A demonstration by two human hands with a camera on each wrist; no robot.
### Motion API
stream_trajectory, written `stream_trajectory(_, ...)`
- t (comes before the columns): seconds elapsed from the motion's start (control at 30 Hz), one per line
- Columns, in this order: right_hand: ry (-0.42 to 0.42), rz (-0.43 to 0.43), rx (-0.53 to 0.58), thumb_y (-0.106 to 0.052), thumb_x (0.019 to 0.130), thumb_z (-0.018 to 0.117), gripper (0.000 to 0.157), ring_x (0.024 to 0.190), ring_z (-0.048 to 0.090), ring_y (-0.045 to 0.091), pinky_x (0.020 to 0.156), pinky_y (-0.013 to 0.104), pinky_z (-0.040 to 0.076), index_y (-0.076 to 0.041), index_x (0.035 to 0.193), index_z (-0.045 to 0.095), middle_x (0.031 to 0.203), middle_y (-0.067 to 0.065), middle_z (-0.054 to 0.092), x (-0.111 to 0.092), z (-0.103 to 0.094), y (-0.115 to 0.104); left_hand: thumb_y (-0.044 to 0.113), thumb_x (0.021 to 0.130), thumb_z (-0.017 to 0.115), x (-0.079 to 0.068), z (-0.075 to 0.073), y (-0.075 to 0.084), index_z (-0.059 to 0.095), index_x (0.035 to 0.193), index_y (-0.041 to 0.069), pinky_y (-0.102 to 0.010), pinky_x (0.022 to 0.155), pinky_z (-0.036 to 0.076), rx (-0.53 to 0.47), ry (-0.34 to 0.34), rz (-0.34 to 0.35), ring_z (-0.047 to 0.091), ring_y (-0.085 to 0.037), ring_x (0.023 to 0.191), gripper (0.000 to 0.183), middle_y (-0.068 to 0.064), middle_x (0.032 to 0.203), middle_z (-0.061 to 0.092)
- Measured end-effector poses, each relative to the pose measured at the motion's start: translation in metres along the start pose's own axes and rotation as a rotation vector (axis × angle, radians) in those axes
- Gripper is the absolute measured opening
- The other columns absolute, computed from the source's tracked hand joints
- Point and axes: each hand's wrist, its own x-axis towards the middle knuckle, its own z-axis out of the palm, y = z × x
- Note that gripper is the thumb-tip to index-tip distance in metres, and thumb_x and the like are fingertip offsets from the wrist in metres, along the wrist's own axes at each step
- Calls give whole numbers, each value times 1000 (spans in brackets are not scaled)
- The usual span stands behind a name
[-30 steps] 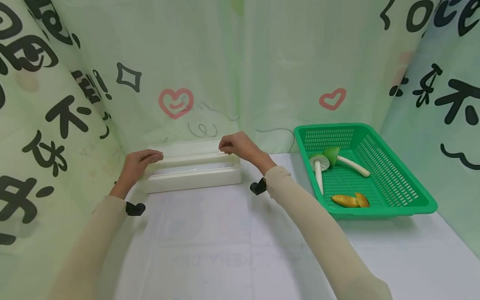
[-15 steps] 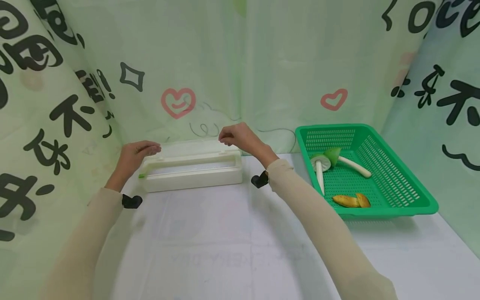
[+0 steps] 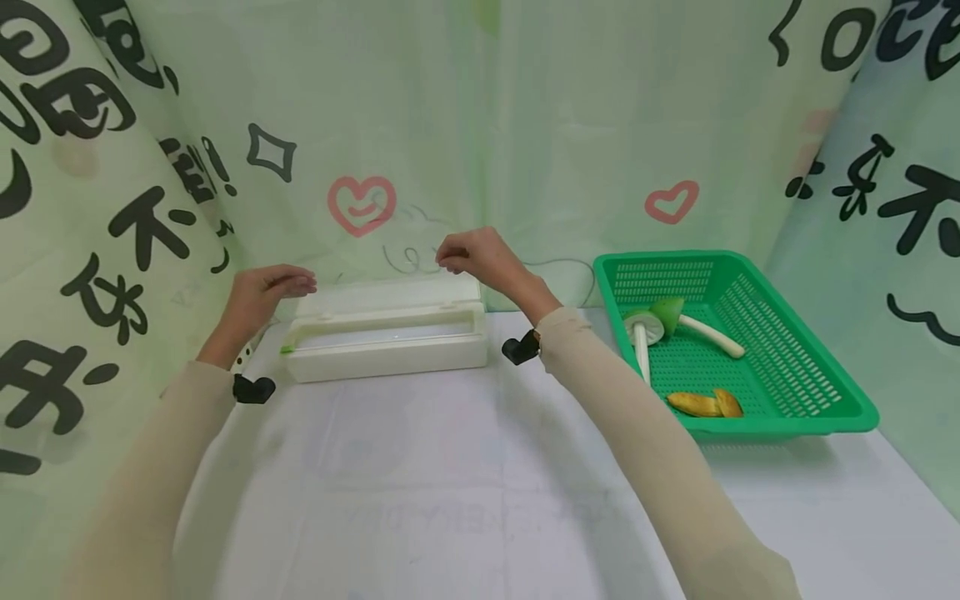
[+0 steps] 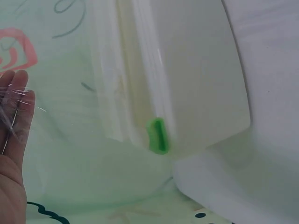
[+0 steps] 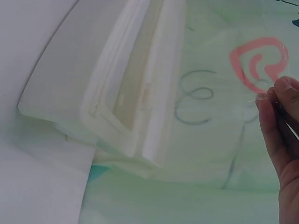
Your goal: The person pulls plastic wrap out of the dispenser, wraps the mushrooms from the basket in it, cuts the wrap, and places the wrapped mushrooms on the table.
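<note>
A long white cling film dispenser (image 3: 390, 362) lies at the back of the table, its lid (image 3: 390, 293) raised. A green slider (image 4: 159, 135) sits at its left end. Above that end, my left hand (image 3: 264, 298) pinches a corner of clear cling film (image 4: 11, 107), which wrinkles and glints across the fingers in the left wrist view. My right hand (image 3: 483, 260) is raised over the dispenser's right end, thumb and fingertips pinching a thin film edge (image 5: 259, 100). Both hands are apart from the dispenser. The sheet between them is nearly invisible.
On the right stands a green plastic basket (image 3: 795, 425). Inside are two green-capped mushrooms (image 3: 666, 315) with white stems and a yellow-brown mushroom (image 3: 693, 405). Printed pale green curtains (image 3: 555, 150) enclose the white table (image 3: 420, 500) at the back and sides.
Both hands have risen from the dispenser, up and slightly away from the body, with the cling film between them. The left hand has also shifted left. Dispenser and basket stay in place.
</note>
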Motion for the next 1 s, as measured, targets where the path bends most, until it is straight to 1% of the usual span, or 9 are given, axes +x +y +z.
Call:
stream_trajectory(0.1, 4, 4, -5, -12, 97, 70, 10, 82, 67, 18, 79, 30, 56, -7, 104, 76, 94, 9, 76, 1, -3, -1, 0, 101, 59, 3, -3, 3, 71, 117, -6, -15, 83, 55, -25, -1, 15, 71, 3, 88, 21, -27, 111, 72)
stream_trajectory(0.23, 11, 1, -2, -13, 97, 70, 11, 83, 68, 18, 80, 29, 56, -7, 104, 76, 95, 9, 76, 4, -6, -2, -1, 101, 58, 5, -7, 7, 71, 117, -7, -18, 81, 57, -23, -5, 34, 70, 4, 87, 21, -29, 110, 71)
stream_trajectory(0.5, 33, -22, -1, -11, 96, 71, 9, 81, 68, 17, 80, 30, 56, -7, 102, 76, 93, 9, 76, 9, -17, -7, -1, 101, 58, 11, -16, 18, 70, 118, -8, -17, 81, 57, 5, -15, 28, 69, 6, 87, 21, -29, 111, 71)
stream_trajectory(0.63, 43, -50, -12, -11, 97, 70, 10, 81, 68, 17, 80, 29, 56, -6, 102, 76, 94, 9, 76, 11, -21, -8, -2, 102, 57, 14, -21, 23, 70, 117, -9, -18, 80, 57, -10, -21, 45, 70, 5, 87, 21, -28, 111, 71)
stream_trajectory(0.77, 57, -74, -24, -12, 97, 69, 10, 81, 68, 16, 79, 29, 55, -6, 103, 76, 92, 8, 76, 11, -26, -10, -5, 101, 56, 18, -24, 27, 69, 116, -12, -21, 79, 59, -54, -19, 76, 71, 2, 86, 21, -30, 109, 71)
stream_trajectory(0.87, 67, -86, -29, -11, 97, 70, 9, 81, 69, 16, 79, 28, 56, -6, 102, 76, 92, 7, 76, 12, -29, -12, -6, 100, 57, 20, -27, 29, 69, 114, -13, -23, 78, 59, -66, -23, 98, 73, -2, 86, 20, -27, 106, 73)
stream_trajectory(0.93, 71, -92, -27, -11, 97, 70, 10, 81, 69, 16, 79, 28, 56, -5, 102, 76, 92, 7, 76, 12, -30, -12, -6, 100, 57, 21, -28, 31, 69, 114, -13, -24, 78, 59, -64, -24, 107, 74, -4, 85, 19, -25, 105, 74)
stream_trajectory(1.0, 76, -95, -23, -11, 97, 70, 11, 81, 69, 17, 80, 28, 56, -4, 102, 76, 93, 8, 76, 13, -32, -13, -5, 101, 57, 22, -30, 33, 70, 114, -11, -24, 78, 59, -49, -26, 101, 74, -5, 85, 19, -24, 105, 74)
